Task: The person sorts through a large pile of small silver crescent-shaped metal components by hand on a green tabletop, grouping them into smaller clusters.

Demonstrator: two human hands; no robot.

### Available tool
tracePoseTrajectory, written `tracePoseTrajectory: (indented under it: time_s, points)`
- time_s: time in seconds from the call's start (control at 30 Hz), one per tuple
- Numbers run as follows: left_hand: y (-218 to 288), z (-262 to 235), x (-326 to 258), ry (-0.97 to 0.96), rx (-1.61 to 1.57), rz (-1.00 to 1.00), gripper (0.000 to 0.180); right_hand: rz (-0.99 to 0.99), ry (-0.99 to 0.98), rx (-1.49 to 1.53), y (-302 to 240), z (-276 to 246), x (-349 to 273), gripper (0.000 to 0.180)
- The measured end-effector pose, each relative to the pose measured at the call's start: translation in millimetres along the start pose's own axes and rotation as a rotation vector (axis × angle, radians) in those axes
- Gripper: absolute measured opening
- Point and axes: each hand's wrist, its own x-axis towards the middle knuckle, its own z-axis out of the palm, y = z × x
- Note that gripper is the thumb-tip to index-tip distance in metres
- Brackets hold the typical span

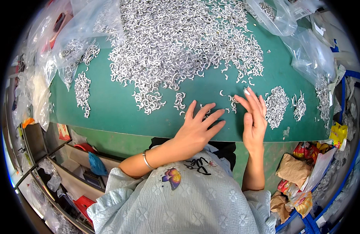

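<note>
A large heap of small curved silvery metal pieces (180,43) spreads over the far middle of the green table (113,105). My left hand (197,130) lies on the table in front of it with fingers spread, a few pieces under and around the fingertips. My right hand (254,117) is just to the right, its fingers stretched out beside a few loose pieces (231,104). Right of that hand lies a small pile of the same pieces (276,106), with a smaller pile (299,106) beyond it. Another small pile (82,93) sits at the left.
Clear plastic bags (86,39) holding pieces lie at the table's far left, and more plastic bags (310,54) at the far right. Drawers (76,167) stand below on the left. Brown paper bags (293,169) and colourful packets (303,202) sit on a blue-framed rack at the right.
</note>
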Motion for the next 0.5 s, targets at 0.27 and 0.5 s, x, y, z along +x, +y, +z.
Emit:
tracePoseTrajectory:
  time_s: [0.27, 0.5]
  points:
    - [-5, 2, -5, 0.032, -0.008, -0.057, 0.04, 0.017, 0.119, 0.0, 5, -6, -17, 0.031]
    - [1, 14, 31, 0.171, 0.067, -0.171, 0.044, 0.013, 0.114, -0.091, 3, -4, -24, 0.025]
